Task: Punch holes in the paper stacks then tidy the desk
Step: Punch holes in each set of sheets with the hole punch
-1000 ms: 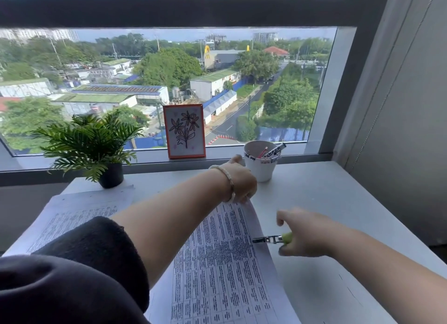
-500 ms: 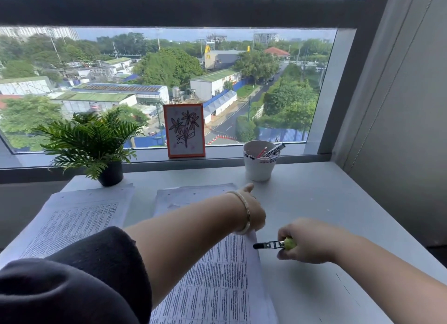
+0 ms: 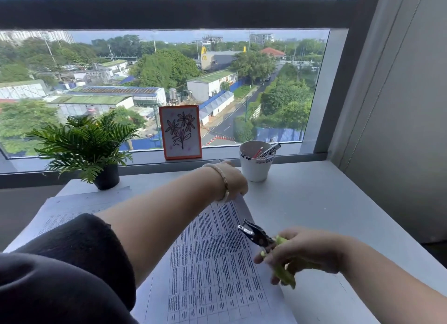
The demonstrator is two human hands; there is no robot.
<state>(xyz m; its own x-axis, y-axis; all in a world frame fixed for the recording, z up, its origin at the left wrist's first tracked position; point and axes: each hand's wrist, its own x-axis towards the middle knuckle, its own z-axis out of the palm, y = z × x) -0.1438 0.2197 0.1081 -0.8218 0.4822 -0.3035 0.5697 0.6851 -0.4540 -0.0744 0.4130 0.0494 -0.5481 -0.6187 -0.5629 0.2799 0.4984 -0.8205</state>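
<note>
Right hand [image 3: 307, 253] curled round green-handled metal hole punch [image 3: 263, 242], above printed paper stack [image 3: 212, 263]. Left hand [image 3: 233, 181] on the paper's far edge, fingers hidden. "MARKER" on pen [image 3: 271, 150] in white cup [image 3: 255, 166].

The right side of the white bench [image 3: 326, 202] lies bare up to the grey wall panel [image 3: 399, 130]. Along the window edge stand a white cup of markers [image 3: 255, 166], an orange-framed flower drawing [image 3: 180, 131] and a black-potted green plant [image 3: 106, 176]. Printed paper stacks [image 3: 212, 263] cover the left and middle.
</note>
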